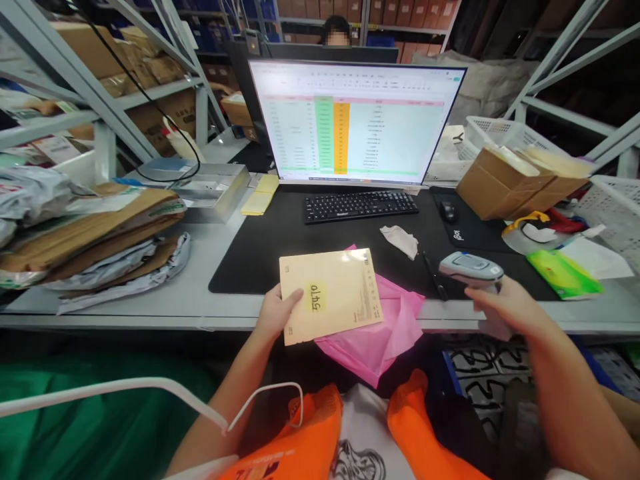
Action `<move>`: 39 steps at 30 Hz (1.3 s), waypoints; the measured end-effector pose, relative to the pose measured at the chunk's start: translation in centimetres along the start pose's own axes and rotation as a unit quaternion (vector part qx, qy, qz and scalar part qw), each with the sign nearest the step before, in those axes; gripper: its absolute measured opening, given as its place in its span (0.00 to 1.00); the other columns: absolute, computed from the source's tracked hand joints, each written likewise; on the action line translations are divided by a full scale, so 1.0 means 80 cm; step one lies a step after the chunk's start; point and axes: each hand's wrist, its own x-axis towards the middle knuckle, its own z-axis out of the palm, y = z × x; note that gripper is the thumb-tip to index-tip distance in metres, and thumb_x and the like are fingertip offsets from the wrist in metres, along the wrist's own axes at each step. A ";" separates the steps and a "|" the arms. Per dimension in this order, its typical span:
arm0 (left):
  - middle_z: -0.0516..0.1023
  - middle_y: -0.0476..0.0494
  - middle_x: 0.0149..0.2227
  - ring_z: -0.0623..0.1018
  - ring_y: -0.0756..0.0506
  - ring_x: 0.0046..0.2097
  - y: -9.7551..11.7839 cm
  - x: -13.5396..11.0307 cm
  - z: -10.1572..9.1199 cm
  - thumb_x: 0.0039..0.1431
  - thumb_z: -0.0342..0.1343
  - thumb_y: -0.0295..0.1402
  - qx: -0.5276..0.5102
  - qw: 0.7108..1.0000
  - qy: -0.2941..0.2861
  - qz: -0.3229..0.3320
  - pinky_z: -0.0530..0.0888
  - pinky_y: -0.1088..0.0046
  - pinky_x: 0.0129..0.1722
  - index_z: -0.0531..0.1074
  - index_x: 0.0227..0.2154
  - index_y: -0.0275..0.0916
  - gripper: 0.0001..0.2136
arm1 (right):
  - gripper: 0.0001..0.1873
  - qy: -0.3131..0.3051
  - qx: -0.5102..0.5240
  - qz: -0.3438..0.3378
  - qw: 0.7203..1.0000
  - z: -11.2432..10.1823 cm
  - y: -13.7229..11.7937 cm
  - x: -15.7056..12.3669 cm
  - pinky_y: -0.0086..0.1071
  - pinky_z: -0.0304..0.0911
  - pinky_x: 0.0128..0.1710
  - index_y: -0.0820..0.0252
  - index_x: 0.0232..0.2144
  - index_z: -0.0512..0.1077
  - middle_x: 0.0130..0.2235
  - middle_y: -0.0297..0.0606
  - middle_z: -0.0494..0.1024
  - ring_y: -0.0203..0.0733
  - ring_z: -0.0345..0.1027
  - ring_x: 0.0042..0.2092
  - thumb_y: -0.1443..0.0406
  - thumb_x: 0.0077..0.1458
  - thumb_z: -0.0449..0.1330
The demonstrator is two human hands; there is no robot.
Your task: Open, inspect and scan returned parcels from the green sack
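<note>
My left hand point(276, 311) grips a flat tan packet point(345, 283) by its left edge, thumb on top. A yellow sticky note point(315, 298) with handwritten digits is on the packet's face. Under the packet, a pink plastic bag point(395, 327) lies crumpled over the desk's front edge. To the right, my right hand point(507, 307) is wrapped round the handle of a grey barcode scanner point(471, 267), held above the desk edge. Its head points left, toward the packet's side. A black pen point(435, 275) lies between the bag and the scanner.
A monitor point(357, 127) showing a spreadsheet stands behind a black keyboard point(361, 206). A mouse point(448, 211), cardboard boxes point(505, 183) and a green packet point(564, 273) are at right. Stacked parcels point(95, 233) fill the left side. Crumpled paper point(400, 241) lies mid-desk. A person point(337, 32) is behind the monitor.
</note>
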 end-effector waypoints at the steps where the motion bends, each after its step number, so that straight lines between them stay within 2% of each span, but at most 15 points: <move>1: 0.85 0.29 0.44 0.86 0.32 0.42 -0.004 0.002 -0.004 0.35 0.79 0.45 0.004 1.000 0.005 -0.001 0.84 0.57 0.40 0.79 0.40 0.32 0.31 | 0.22 0.033 -0.001 0.035 0.999 -0.007 0.012 0.023 0.36 0.66 0.25 0.59 0.37 0.75 0.26 0.42 0.80 0.49 0.73 0.28 0.52 0.44 0.70; 3: 0.85 0.29 0.44 0.86 0.32 0.42 -0.011 0.006 -0.007 0.36 0.78 0.45 0.010 1.000 0.012 -0.004 0.84 0.56 0.40 0.78 0.41 0.33 0.30 | 0.21 0.055 0.033 0.092 0.994 -0.019 0.038 0.068 0.39 0.67 0.28 0.59 0.38 0.76 0.32 0.49 0.82 0.53 0.76 0.33 0.52 0.46 0.69; 6: 0.85 0.29 0.45 0.86 0.33 0.41 -0.017 0.010 -0.008 0.38 0.77 0.45 0.017 1.000 0.019 -0.002 0.84 0.57 0.40 0.77 0.40 0.33 0.29 | 0.14 0.092 0.024 0.092 0.991 -0.029 0.070 0.115 0.48 0.71 0.39 0.57 0.34 0.76 0.37 0.54 0.82 0.62 0.77 0.42 0.53 0.50 0.66; 9: 0.85 0.29 0.45 0.86 0.34 0.41 -0.018 0.010 -0.009 0.39 0.77 0.46 0.025 0.999 0.020 -0.005 0.84 0.60 0.38 0.77 0.40 0.33 0.28 | 0.14 0.214 -0.186 0.061 0.957 -0.024 0.082 0.124 0.64 0.64 0.49 0.57 0.30 0.76 0.40 0.62 0.79 0.74 0.73 0.50 0.53 0.52 0.66; 12: 0.85 0.30 0.45 0.86 0.33 0.42 -0.017 0.010 -0.012 0.41 0.77 0.45 0.033 0.999 0.020 -0.021 0.84 0.61 0.37 0.78 0.41 0.34 0.27 | 0.19 0.294 -0.313 -0.035 0.902 0.010 0.059 0.124 0.67 0.61 0.52 0.64 0.40 0.79 0.48 0.68 0.76 0.77 0.69 0.55 0.53 0.59 0.62; 14: 0.85 0.31 0.45 0.86 0.33 0.42 -0.017 0.012 -0.013 0.41 0.77 0.43 0.039 0.998 0.025 -0.031 0.84 0.61 0.37 0.78 0.41 0.35 0.26 | 0.20 0.252 -0.312 -0.118 0.908 0.048 0.025 0.137 0.56 0.64 0.55 0.64 0.46 0.79 0.50 0.61 0.78 0.66 0.70 0.56 0.54 0.62 0.59; 17: 0.86 0.32 0.43 0.86 0.34 0.41 -0.018 0.016 -0.013 0.40 0.77 0.41 0.048 0.997 0.042 -0.037 0.84 0.61 0.36 0.78 0.40 0.36 0.24 | 0.20 0.115 -0.289 -0.198 0.930 0.110 -0.031 0.186 0.44 0.64 0.60 0.63 0.49 0.79 0.52 0.51 0.79 0.54 0.71 0.57 0.56 0.65 0.57; 19: 0.86 0.33 0.42 0.86 0.34 0.40 -0.019 0.017 -0.013 0.40 0.77 0.41 0.054 0.996 0.053 -0.043 0.84 0.62 0.35 0.78 0.39 0.36 0.25 | 0.23 0.084 -0.300 -0.190 0.931 0.144 -0.061 0.228 0.47 0.62 0.62 0.67 0.53 0.77 0.56 0.54 0.76 0.58 0.68 0.59 0.57 0.65 0.57; 22: 0.86 0.32 0.42 0.86 0.34 0.40 -0.020 0.015 -0.015 0.39 0.77 0.43 0.062 0.996 0.052 -0.046 0.84 0.63 0.35 0.79 0.39 0.35 0.25 | 0.29 0.109 -0.318 -0.192 0.922 0.178 -0.087 0.280 0.53 0.59 0.64 0.73 0.61 0.71 0.63 0.62 0.68 0.63 0.60 0.65 0.59 0.64 0.57; 25: 0.85 0.30 0.43 0.86 0.33 0.42 -0.021 0.013 -0.018 0.41 0.76 0.45 0.065 0.996 0.039 -0.042 0.83 0.63 0.36 0.79 0.40 0.34 0.26 | 0.30 0.113 -0.315 -0.237 0.912 0.197 -0.091 0.311 0.59 0.51 0.67 0.71 0.63 0.70 0.69 0.63 0.60 0.66 0.48 0.71 0.58 0.65 0.57; 28: 0.85 0.29 0.44 0.85 0.32 0.43 -0.021 0.013 -0.020 0.41 0.76 0.44 0.077 0.996 0.035 -0.029 0.83 0.61 0.40 0.80 0.40 0.33 0.26 | 0.27 0.092 -0.320 -0.237 0.913 0.207 -0.089 0.326 0.72 0.40 0.67 0.68 0.58 0.74 0.72 0.61 0.54 0.71 0.38 0.74 0.56 0.66 0.56; 31: 0.85 0.30 0.44 0.85 0.31 0.45 -0.019 0.012 -0.021 0.39 0.77 0.42 0.072 0.997 0.027 -0.027 0.83 0.61 0.41 0.80 0.40 0.34 0.26 | 0.24 0.086 -0.316 -0.219 0.919 0.209 -0.098 0.321 0.81 0.30 0.64 0.67 0.54 0.77 0.73 0.58 0.52 0.73 0.34 0.74 0.55 0.66 0.55; 33: 0.85 0.31 0.44 0.85 0.31 0.45 -0.017 0.011 -0.021 0.39 0.78 0.42 0.049 0.998 0.012 -0.034 0.83 0.60 0.42 0.80 0.40 0.34 0.26 | 0.24 0.090 -0.284 -0.222 0.928 0.208 -0.110 0.300 0.81 0.29 0.64 0.67 0.53 0.77 0.73 0.57 0.54 0.73 0.36 0.74 0.56 0.65 0.56; 36: 0.85 0.32 0.44 0.86 0.32 0.44 -0.016 0.008 -0.020 0.40 0.77 0.46 0.007 0.999 0.002 -0.040 0.84 0.57 0.42 0.78 0.41 0.35 0.28 | 0.22 0.055 -0.153 -0.264 0.951 0.205 -0.126 0.234 0.67 0.48 0.68 0.62 0.52 0.77 0.65 0.53 0.70 0.63 0.57 0.68 0.55 0.65 0.55; 39: 0.86 0.33 0.42 0.86 0.31 0.42 -0.019 0.005 -0.021 0.39 0.77 0.50 -0.033 0.999 0.011 -0.034 0.84 0.55 0.40 0.77 0.41 0.36 0.30 | 0.21 -0.099 0.003 -0.259 0.961 0.202 -0.126 0.145 0.50 0.67 0.59 0.55 0.46 0.80 0.49 0.44 0.82 0.54 0.75 0.54 0.50 0.66 0.54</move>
